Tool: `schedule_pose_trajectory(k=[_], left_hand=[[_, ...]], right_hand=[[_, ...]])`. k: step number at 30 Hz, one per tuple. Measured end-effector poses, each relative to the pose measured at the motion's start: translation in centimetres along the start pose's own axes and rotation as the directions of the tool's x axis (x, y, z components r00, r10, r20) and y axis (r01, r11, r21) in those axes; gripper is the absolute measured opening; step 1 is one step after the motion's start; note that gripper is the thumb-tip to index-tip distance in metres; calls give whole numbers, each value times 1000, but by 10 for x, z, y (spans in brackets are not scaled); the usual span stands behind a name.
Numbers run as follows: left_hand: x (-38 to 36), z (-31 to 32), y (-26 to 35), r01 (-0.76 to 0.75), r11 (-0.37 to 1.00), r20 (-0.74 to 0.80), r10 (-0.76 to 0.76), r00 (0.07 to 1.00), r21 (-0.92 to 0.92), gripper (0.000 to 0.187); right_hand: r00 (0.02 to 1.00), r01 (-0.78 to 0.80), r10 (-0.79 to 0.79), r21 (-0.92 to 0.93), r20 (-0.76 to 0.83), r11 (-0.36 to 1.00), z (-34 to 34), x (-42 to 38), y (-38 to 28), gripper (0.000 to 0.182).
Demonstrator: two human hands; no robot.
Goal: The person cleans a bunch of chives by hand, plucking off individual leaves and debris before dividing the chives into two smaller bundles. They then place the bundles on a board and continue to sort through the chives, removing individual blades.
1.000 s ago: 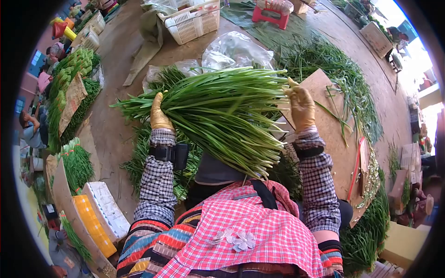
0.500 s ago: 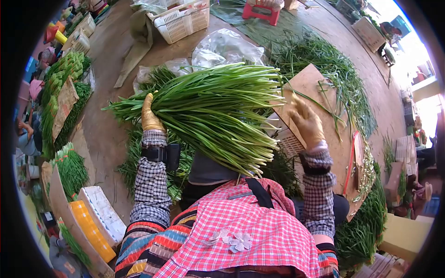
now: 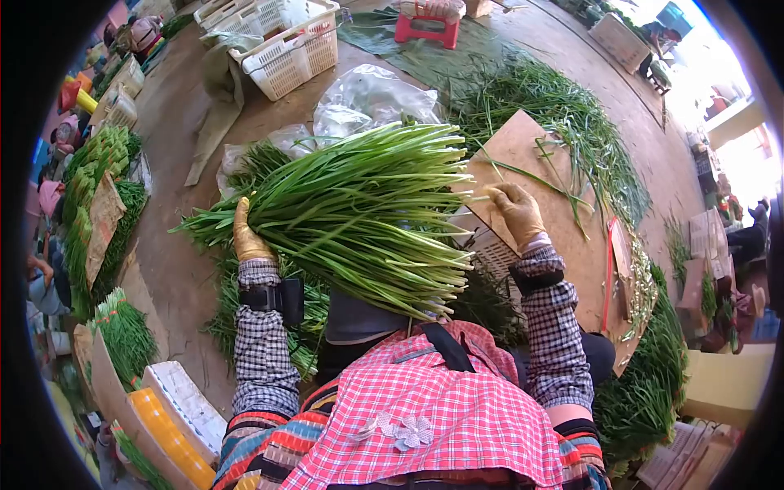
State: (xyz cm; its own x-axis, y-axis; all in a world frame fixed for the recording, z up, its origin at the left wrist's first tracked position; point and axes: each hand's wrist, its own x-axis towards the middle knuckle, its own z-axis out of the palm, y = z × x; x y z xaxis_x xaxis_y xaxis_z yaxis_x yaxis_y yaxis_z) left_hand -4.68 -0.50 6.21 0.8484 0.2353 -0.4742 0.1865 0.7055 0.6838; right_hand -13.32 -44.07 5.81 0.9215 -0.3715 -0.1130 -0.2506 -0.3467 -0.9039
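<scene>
My left hand (image 3: 250, 232), in a yellowish glove, is wrapped round the leafy end of a big bunch of green garlic chives (image 3: 359, 204). The pale cut ends of the stalks fan out to the right. At those ends my right hand (image 3: 518, 216), gloved alike, is closed in a pinch on the pale tip of a chive stalk that sticks out from the bunch. Just beyond the right hand lies a wooden board (image 3: 523, 147) with a few loose green blades on it. More chives lie on the floor below the bunch, partly hidden by it.
Loose greens (image 3: 563, 106) are heaped behind the board on a dark sheet. A clear plastic bag (image 3: 371, 102), white crates (image 3: 290, 61) and a red stool (image 3: 426, 31) stand farther off. Stacked chives (image 3: 641, 400) lie at the right, a white box (image 3: 184, 400) at the left. Other people sit around.
My right hand has gone from spread fingers above the board to a pinch at the stalk ends, moving left and down. The left hand keeps its hold; the view has shifted slightly.
</scene>
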Motion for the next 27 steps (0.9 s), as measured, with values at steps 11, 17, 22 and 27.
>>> schedule_pose_trajectory(k=[11, 17, 22, 27], left_hand=[[-5, 2, 1, -17, 1000, 65, 19, 998, -26, 31], [-5, 8, 0, 0, 999, 28, 1, 1000, -37, 31], [-5, 5, 1, -27, 1000, 34, 27, 999, -14, 32], [4, 0, 0, -1, 1000, 100, 4, 995, -29, 34]], right_hand=[[971, -61, -52, 448, 235, 892, 44, 14, -16, 31], [999, -51, 52, 559, 14, 827, 16, -9, 14, 23], [981, 176, -195, -377, -11, 909, -16, -27, -1, 18], [656, 681, -753, -462, 41, 568, 27, -25, -79, 18]])
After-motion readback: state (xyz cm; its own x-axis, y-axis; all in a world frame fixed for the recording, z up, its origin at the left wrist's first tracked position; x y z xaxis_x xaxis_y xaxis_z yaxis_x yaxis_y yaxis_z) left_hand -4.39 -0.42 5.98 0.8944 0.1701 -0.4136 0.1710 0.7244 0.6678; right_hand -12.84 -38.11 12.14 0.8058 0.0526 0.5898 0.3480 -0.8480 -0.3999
